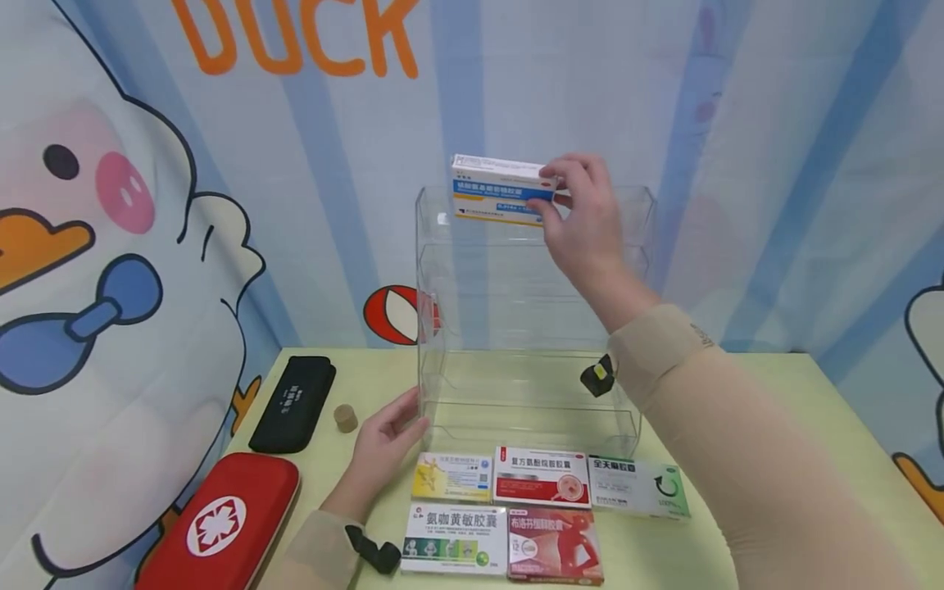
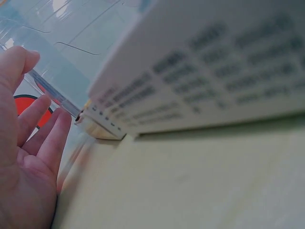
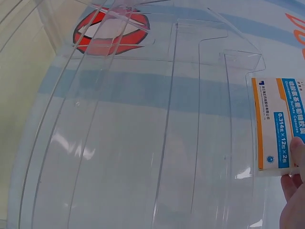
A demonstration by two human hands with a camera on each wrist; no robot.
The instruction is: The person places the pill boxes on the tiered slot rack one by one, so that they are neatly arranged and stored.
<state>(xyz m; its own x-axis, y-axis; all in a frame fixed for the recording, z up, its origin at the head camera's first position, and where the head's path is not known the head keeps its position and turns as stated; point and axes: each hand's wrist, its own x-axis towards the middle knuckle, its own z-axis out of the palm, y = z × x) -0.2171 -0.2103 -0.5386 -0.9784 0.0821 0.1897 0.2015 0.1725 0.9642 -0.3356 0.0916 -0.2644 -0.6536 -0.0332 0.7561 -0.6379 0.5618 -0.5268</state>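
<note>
My right hand (image 1: 586,217) pinches the right end of a white, blue and yellow capsule box (image 1: 490,190) between thumb and fingers. The box is level at the top tier of a clear tiered acrylic rack (image 1: 531,385), its printed front facing me; the right wrist view shows this capsule box (image 3: 274,126) beside the rack's upper edge. Low on the rack's left side, my left hand (image 1: 387,434) rests against it. In the left wrist view, the left hand's fingers (image 2: 55,138) are fairly straight, with the thumb apart from them near the rack's edge.
Before the rack lie several medicine boxes: yellow-white (image 1: 452,477), red-white (image 1: 542,477), green-white (image 1: 640,487), white-green (image 1: 453,539) and red (image 1: 555,545). Leftward are a red zip case (image 1: 254,483), black pouch (image 1: 292,403) and small cork-like cylinder (image 1: 345,418). A printed curtain (image 1: 354,164) hangs behind.
</note>
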